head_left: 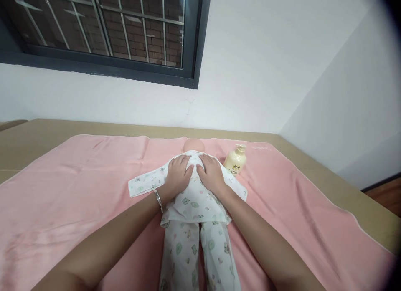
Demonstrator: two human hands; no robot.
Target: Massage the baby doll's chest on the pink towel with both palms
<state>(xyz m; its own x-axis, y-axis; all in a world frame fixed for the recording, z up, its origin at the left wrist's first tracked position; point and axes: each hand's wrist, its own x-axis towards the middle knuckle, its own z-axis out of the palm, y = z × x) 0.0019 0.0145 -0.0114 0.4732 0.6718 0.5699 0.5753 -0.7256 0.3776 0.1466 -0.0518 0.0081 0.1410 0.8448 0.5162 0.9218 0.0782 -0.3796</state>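
A baby doll [194, 145] lies on the pink cloth, its bare head pointing away from me. It wears a white printed long-sleeved top [193, 203] and matching trousers [181, 251]. Flat on the upper left of the top rests my left hand [178, 173], fingers stretched out, with a bracelet on the wrist. My right hand [211, 173] lies the same way on the upper right, its thumb near the left one. Neither hand grips anything. The doll's hands and feet are not visible.
A pale yellow pump bottle [235, 160] leans on the pink cloth [78, 186], right of the doll's shoulder. The cloth covers a tan surface [316, 184] set against a white wall [250, 74]. A dark-framed barred window [191, 69] is at upper left.
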